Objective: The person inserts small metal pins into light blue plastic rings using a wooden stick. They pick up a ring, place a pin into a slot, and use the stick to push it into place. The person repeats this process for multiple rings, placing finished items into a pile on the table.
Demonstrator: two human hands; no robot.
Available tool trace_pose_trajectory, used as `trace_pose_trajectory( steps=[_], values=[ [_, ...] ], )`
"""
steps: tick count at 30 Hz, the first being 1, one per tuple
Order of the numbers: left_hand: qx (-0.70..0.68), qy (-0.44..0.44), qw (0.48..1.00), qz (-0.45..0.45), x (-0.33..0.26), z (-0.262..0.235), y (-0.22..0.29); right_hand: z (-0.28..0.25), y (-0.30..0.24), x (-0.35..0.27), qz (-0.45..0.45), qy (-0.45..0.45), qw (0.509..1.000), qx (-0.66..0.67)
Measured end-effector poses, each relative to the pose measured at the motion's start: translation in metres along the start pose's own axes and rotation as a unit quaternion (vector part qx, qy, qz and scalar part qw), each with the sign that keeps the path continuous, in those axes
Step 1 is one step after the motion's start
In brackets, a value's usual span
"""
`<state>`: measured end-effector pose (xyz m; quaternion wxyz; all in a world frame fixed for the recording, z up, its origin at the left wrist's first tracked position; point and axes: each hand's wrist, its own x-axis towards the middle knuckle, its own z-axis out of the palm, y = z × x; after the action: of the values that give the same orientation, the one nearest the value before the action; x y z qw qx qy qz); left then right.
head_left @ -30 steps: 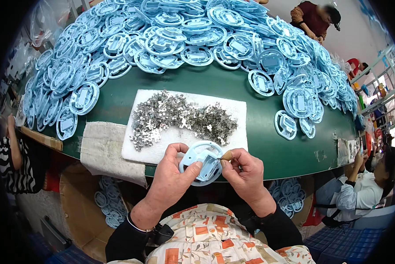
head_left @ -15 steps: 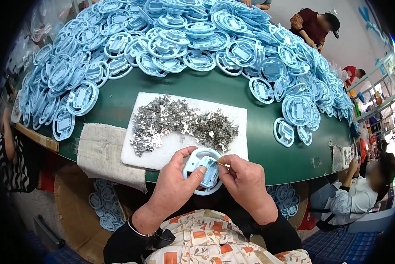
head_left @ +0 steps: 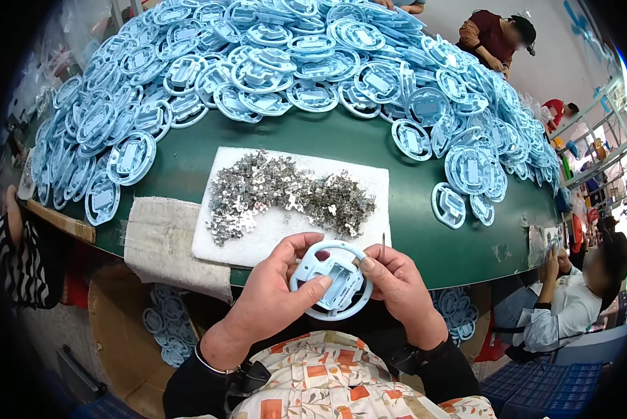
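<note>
Both my hands hold a light blue plastic toy steering wheel (head_left: 336,285) over the table's near edge, its hollow rectangular compartment turned up toward me. My left hand (head_left: 275,283) grips the wheel's left side, the thumb lying by the compartment. On the right rim, the thumb and fingers of my right hand (head_left: 397,286) are closed. A thin metal piece (head_left: 384,241) sticks up from behind the right fingers; its kind is unclear. Just beyond my hands, many small shiny metal clips (head_left: 257,185) lie heaped on a white foam board (head_left: 271,244).
A large pile of similar blue wheels (head_left: 313,94) covers the far side of the green table (head_left: 425,258). A pale cloth (head_left: 163,234) lies left of the board. Cardboard boxes (head_left: 114,328) below hold more wheels. Other people sit around the table, including one (head_left: 571,293) at right.
The wheel has tilted more toward me, showing its compartment. My right hand has moved from the compartment to the right rim, and the thin metal piece now shows above its fingers.
</note>
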<state>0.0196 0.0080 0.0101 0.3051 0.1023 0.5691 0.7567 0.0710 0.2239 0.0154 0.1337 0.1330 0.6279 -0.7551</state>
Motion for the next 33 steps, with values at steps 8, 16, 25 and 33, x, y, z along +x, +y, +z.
trace_pose_trajectory(
  steps=[8,16,25,33],
  values=[
    [0.355,-0.121,0.921,0.106,0.016,-0.009,0.017,-0.001,0.006,-0.005,-0.009,-0.039,0.998,-0.048],
    [-0.319,-0.107,0.934,-0.122,0.01,-0.009,-0.019,0.012,0.013,0.0,-0.192,0.001,0.981,-0.024],
    [-0.442,-0.161,0.869,-0.154,0.01,-0.013,-0.031,0.021,-0.001,0.01,-0.24,0.047,0.941,-0.236],
    [-0.246,-0.126,0.95,-0.145,0.0,-0.017,-0.019,0.002,0.001,0.012,-0.119,-0.014,0.982,-0.147]
  ],
)
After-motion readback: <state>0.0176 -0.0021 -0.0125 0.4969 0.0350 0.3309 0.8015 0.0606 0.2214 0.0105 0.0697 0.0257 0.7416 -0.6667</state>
